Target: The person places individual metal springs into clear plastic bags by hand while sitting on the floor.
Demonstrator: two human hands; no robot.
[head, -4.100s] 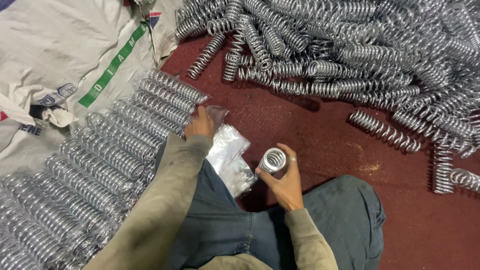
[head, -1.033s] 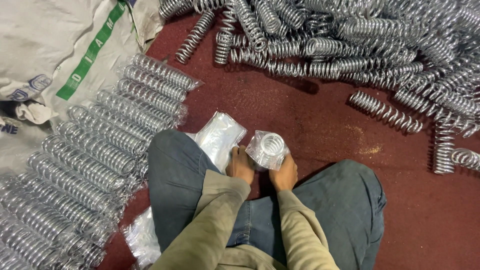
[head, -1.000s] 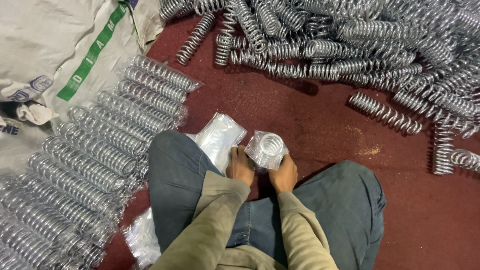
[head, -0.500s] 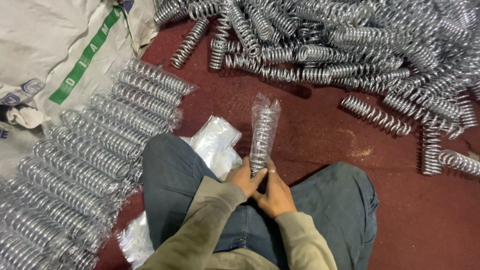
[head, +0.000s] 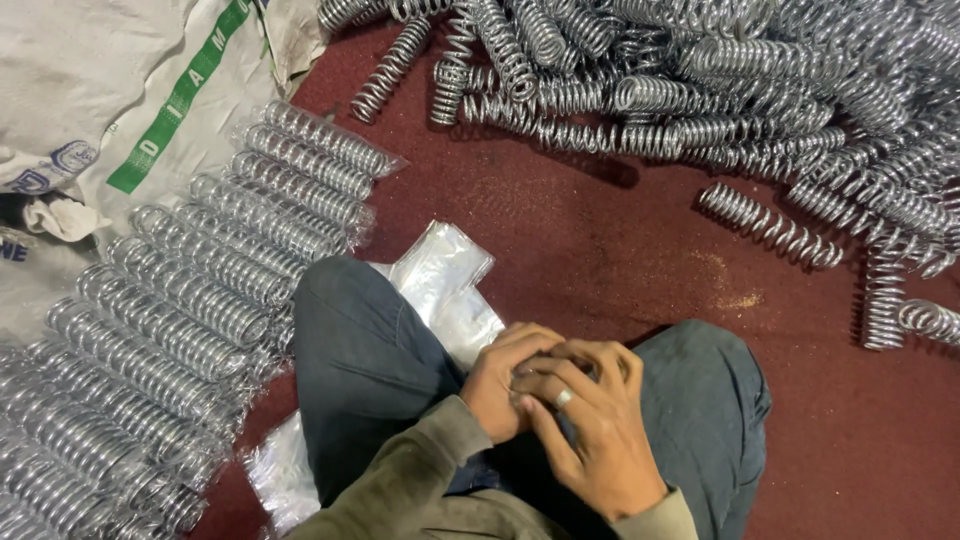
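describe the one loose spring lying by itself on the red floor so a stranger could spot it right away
Start from the big heap of bare metal springs along the top right. Just below its lower edge, on the dark red floor, one spring lies slantwise by itself, unwrapped, unlike the neat bagged rows on the left.

You are looking down at a dark red floor (head: 620, 240), matt and slightly scuffed, with a small dusting of pale grit to the right of middle. A white woven sack (head: 100, 90) with a green stripe lies spread over the floor at your upper left, creased and flat, with a crumpled white rag (head: 55, 215) on it. The light is even and dim, throwing soft shadows. No walls, windows or furniture come into view.
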